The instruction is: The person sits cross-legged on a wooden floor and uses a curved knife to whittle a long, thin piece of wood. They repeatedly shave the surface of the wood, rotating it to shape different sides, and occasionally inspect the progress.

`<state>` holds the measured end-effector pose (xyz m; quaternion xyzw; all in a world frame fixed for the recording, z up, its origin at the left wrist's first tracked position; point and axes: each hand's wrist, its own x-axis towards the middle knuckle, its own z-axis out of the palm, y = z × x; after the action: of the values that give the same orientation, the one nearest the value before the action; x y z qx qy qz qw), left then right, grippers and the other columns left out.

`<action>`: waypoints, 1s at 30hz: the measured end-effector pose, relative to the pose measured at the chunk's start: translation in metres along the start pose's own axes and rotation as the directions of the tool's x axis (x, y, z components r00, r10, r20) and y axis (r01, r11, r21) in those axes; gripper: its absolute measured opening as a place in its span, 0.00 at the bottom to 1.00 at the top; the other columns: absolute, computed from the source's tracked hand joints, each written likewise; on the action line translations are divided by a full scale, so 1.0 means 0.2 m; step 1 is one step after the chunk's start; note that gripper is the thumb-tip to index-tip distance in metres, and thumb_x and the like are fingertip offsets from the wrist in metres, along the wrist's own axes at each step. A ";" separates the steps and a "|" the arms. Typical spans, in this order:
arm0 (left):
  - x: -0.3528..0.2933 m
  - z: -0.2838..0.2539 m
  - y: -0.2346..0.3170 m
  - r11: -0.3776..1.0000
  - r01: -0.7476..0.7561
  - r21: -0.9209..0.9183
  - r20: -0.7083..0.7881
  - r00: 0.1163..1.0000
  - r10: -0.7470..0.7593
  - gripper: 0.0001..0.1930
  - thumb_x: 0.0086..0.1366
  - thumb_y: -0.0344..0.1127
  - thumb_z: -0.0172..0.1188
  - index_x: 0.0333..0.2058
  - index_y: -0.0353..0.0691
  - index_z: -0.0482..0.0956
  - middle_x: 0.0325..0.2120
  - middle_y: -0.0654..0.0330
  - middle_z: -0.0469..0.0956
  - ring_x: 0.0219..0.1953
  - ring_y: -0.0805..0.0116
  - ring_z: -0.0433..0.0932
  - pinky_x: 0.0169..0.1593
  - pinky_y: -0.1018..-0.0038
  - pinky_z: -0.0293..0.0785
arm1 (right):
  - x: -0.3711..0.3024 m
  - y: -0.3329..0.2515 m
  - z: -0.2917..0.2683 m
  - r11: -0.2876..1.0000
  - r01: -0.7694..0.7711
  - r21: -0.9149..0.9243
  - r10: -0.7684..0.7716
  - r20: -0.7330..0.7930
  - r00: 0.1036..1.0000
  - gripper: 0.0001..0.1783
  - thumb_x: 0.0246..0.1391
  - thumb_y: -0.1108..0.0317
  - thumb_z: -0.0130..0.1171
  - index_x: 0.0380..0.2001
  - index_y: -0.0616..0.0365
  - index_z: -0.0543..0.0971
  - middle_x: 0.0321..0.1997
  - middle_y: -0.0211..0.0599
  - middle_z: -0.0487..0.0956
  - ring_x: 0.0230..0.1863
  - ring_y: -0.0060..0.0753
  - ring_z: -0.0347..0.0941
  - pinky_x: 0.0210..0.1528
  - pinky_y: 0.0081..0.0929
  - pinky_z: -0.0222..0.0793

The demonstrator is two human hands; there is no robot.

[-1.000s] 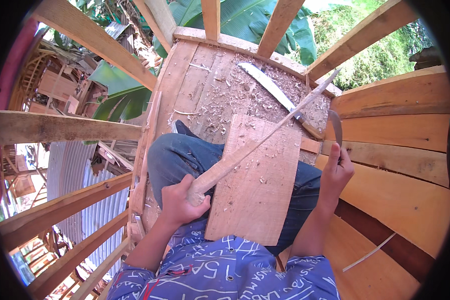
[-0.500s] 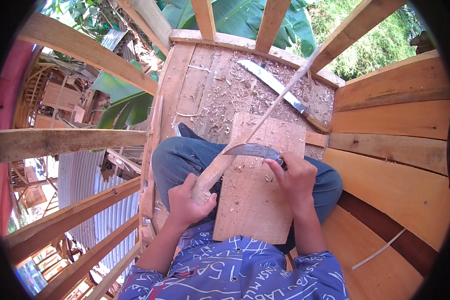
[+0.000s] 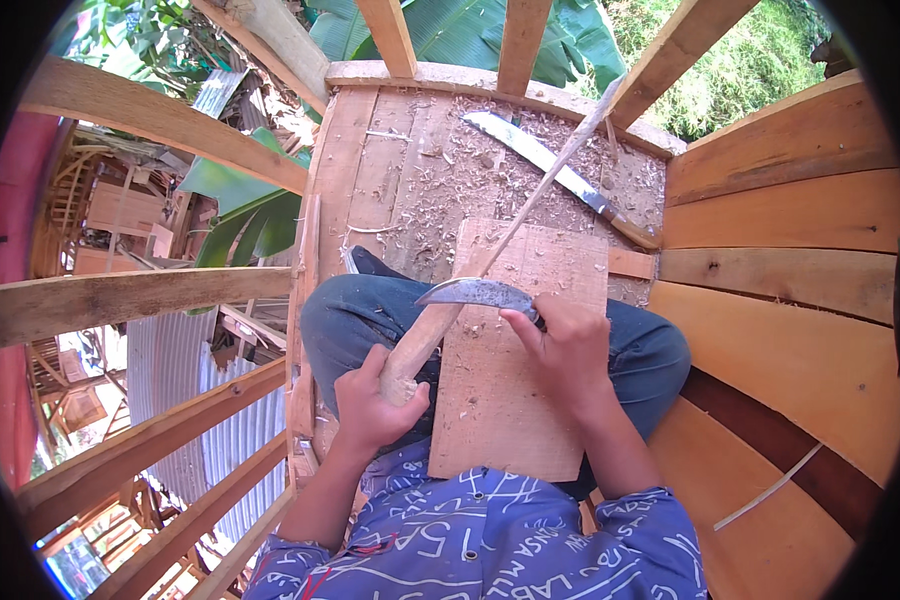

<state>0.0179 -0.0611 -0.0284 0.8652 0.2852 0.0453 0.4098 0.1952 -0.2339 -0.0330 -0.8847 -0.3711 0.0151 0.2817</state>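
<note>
My left hand [image 3: 378, 402] is wrapped round the thick butt end of a long wooden stick [image 3: 422, 343]. The stick slants up and away to the right, thinning toward the far railing. In my right hand [image 3: 570, 350] is a knife with a curved blade [image 3: 483, 292], its handle mostly hidden by my fingers. That blade lies across the stick, a little beyond my left hand, its tip pointing left. Beneath them a flat wooden board [image 3: 510, 400] rests on my lap, between my jeans-clad legs.
A machete [image 3: 545, 165] with a wooden handle lies on the plank floor [image 3: 370, 170] beyond the board, among many wood shavings. Slatted railings [image 3: 140, 285] enclose the left and far sides; a plank wall [image 3: 780, 230] stands at right. A thin pale strip [image 3: 768, 487] lies on the right.
My right hand and the knife have shifted left, carrying the blade's tip past the stick's left edge. My left hand keeps its hold, and the whole view has shifted slightly.
</note>
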 end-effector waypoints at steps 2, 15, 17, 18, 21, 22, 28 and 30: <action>0.01 0.01 0.01 1.000 -0.008 -0.009 -0.013 1.000 0.008 0.18 0.43 0.36 0.68 0.27 0.36 0.67 0.16 0.54 0.69 0.17 0.69 0.69 0.25 0.73 0.67 | 0.04 0.03 -0.01 0.999 -0.016 -0.045 0.016 -0.006 1.000 0.24 0.51 0.47 0.62 0.16 0.55 0.72 0.14 0.37 0.71 0.16 0.39 0.71 0.19 0.34 0.64; 0.03 0.00 0.00 0.995 -0.019 0.096 0.047 0.999 0.014 0.20 0.43 0.43 0.68 0.28 0.38 0.70 0.15 0.50 0.73 0.20 0.50 0.78 0.25 0.65 0.72 | 0.04 0.19 -0.16 0.975 -0.215 -0.055 0.210 -0.091 0.974 0.24 0.55 0.49 0.60 0.18 0.58 0.74 0.13 0.43 0.72 0.17 0.50 0.72 0.20 0.40 0.64; 0.02 0.01 0.01 0.998 -0.033 0.052 0.032 0.999 0.032 0.19 0.42 0.38 0.68 0.28 0.37 0.68 0.16 0.52 0.71 0.18 0.57 0.75 0.25 0.69 0.69 | -0.01 0.03 -0.07 1.000 -0.025 0.019 0.023 0.075 0.997 0.24 0.55 0.46 0.58 0.19 0.55 0.74 0.12 0.42 0.71 0.17 0.47 0.72 0.21 0.39 0.66; 0.01 0.00 0.00 0.999 -0.033 0.043 0.022 0.999 0.033 0.18 0.42 0.36 0.68 0.27 0.37 0.68 0.16 0.53 0.70 0.17 0.61 0.73 0.25 0.71 0.68 | 0.01 0.04 -0.05 0.997 -0.071 -0.005 0.071 0.018 0.997 0.25 0.56 0.45 0.58 0.18 0.56 0.74 0.13 0.42 0.71 0.17 0.48 0.72 0.21 0.39 0.66; -0.01 0.01 0.01 0.994 -0.037 0.104 0.015 0.999 0.035 0.18 0.42 0.37 0.68 0.27 0.36 0.68 0.16 0.53 0.70 0.17 0.62 0.73 0.25 0.71 0.69 | 0.15 0.22 -0.01 0.958 -0.285 -0.024 0.276 -0.181 0.944 0.27 0.57 0.45 0.57 0.17 0.58 0.73 0.13 0.45 0.71 0.18 0.50 0.73 0.21 0.41 0.65; 0.00 0.00 0.02 0.994 -0.035 0.103 0.019 0.999 0.033 0.18 0.42 0.37 0.68 0.27 0.36 0.67 0.16 0.53 0.70 0.17 0.62 0.73 0.25 0.71 0.68 | 0.19 0.34 -0.06 0.917 -0.398 -0.006 0.382 -0.272 0.883 0.28 0.57 0.45 0.56 0.16 0.59 0.72 0.13 0.46 0.71 0.18 0.50 0.72 0.21 0.41 0.65; 0.02 0.02 0.02 0.993 -0.017 0.118 0.011 1.000 0.016 0.18 0.42 0.36 0.68 0.26 0.36 0.67 0.15 0.53 0.70 0.17 0.64 0.71 0.24 0.71 0.67 | 0.12 0.28 -0.19 0.949 -0.311 -0.046 0.297 -0.188 0.936 0.28 0.57 0.45 0.56 0.16 0.57 0.72 0.13 0.43 0.71 0.17 0.47 0.73 0.20 0.39 0.66; 0.02 0.02 0.03 0.997 -0.016 0.076 0.023 1.000 0.014 0.18 0.43 0.36 0.67 0.27 0.35 0.68 0.16 0.53 0.70 0.18 0.66 0.70 0.26 0.72 0.67 | 0.05 0.15 -0.09 0.993 -0.106 -0.043 0.103 -0.073 0.992 0.27 0.56 0.43 0.56 0.16 0.55 0.72 0.13 0.39 0.73 0.16 0.43 0.73 0.19 0.36 0.66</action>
<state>0.0256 -0.0652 -0.0272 0.8827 0.2758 0.0279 0.3794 0.2266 -0.2521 -0.0319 -0.9092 -0.3145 -0.0099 0.2727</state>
